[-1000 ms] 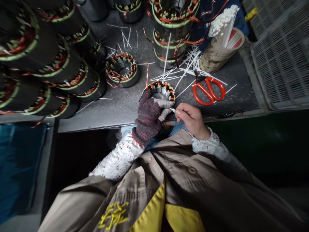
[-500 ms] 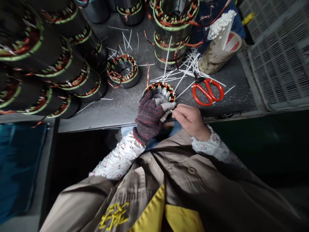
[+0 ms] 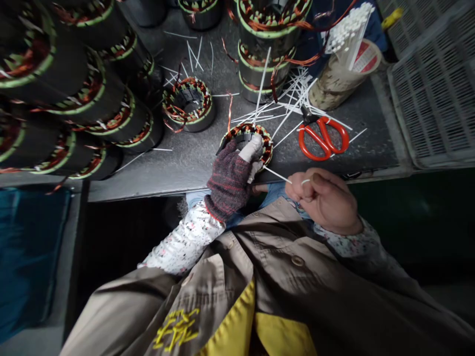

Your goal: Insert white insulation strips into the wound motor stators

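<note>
The coil ring [image 3: 268,147] stands, opening upward, near the front edge of the surface [image 3: 181,165]; copper windings [image 3: 242,129] line its rim, and one copper lead [image 3: 229,116] rises at far left. The white cord [image 3: 277,174], thin and straight, extends from its near right side to the right fingers [image 3: 297,186].

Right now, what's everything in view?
Wound ring: 1, dark, copper, front centre
Held strip: 1, white, at ring's front right
Scissors: 1, red handles, right of ring
Loose strips: many, white, scattered
Second ring: 1, dark, copper, left of wound ring
Stacked rings: many, dark, left and back
Canister: 1, brownish, upper right
Strip bundle: 1, white, in canister
Crate: at least 1, grey, far right
Table: 1, grey, under rings
Sheet: 1, teal, lower left
Jacket: 1, brown, yellow, bottom
Left hand: 1, dark glove, on ring
Right hand: 1, bare, gripping strip
</note>
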Action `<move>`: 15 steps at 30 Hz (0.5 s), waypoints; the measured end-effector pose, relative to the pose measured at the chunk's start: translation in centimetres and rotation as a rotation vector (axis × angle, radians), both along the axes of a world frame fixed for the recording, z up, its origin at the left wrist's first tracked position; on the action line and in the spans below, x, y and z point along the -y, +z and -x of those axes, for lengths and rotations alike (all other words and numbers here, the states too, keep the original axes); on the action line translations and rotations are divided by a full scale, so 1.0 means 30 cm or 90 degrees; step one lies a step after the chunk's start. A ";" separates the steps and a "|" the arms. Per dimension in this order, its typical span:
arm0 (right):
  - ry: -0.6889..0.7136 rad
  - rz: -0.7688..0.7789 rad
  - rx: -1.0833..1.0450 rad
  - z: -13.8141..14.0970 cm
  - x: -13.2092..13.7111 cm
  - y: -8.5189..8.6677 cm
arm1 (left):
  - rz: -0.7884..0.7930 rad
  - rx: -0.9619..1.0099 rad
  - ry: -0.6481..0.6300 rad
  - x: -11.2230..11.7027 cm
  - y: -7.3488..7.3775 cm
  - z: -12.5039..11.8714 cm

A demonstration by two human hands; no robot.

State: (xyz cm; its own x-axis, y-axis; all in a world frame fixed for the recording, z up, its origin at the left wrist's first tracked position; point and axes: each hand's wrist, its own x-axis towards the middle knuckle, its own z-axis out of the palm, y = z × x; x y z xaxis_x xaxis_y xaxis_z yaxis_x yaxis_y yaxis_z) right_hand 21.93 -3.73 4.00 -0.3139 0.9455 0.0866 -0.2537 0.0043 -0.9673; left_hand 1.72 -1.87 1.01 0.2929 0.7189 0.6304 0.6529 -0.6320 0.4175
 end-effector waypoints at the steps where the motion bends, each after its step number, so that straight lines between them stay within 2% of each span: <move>1: -0.018 -0.011 -0.001 0.005 -0.017 0.010 | -0.002 0.002 -0.011 0.000 0.000 -0.004; 3: -0.071 -0.040 0.008 0.043 -0.073 0.013 | 0.014 0.002 -0.024 0.002 -0.007 -0.010; 6: -0.172 -0.082 0.026 0.147 -0.162 -0.024 | 0.049 -0.015 0.003 0.003 -0.026 -0.005; 9: -0.223 -0.161 0.057 0.198 -0.186 -0.064 | 0.049 -0.029 0.012 -0.002 -0.032 0.018; 11: -0.242 -0.278 0.109 0.152 -0.174 -0.077 | 0.050 -0.018 -0.009 -0.009 -0.024 0.035; 13: -0.267 -0.403 0.222 0.046 -0.173 -0.086 | 0.058 -0.010 -0.040 -0.015 -0.016 0.043; 15: -0.322 -0.422 0.402 -0.081 -0.208 -0.101 | 0.036 -0.045 -0.056 -0.021 -0.015 0.039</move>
